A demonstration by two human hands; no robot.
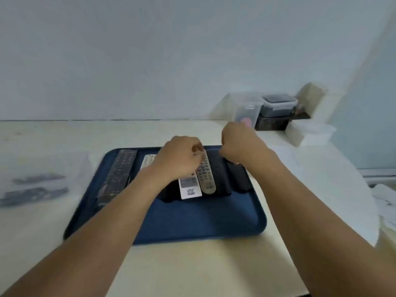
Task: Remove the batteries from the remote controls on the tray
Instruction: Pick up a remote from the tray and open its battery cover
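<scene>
Two bare forearms reach in from the bottom corners of the frame over a pale cream table, and just beyond its near edge sits a dark blue tray, lower middle of the frame, its near half bare. The remote controls lie in a row across the tray's far half: a long black remote at the left, a white remote peeking out behind the left wrist, a white remote with a label next along, a grey remote with dark buttons in the centre, then a black remote and another dark remote at the right. The left hand is over the middle of the row, fingers curled down at the grey remote's far end, but the blur hides whether it truly grips. The right hand hovers just beside it, bunched into a loose fist above the black remotes; I cannot tell if it holds anything. At the left edge, dark blurred items lie on the table. Further back, upper right, clear plastic containers are stacked against a plain pale wall, with white sheets at the right.
</scene>
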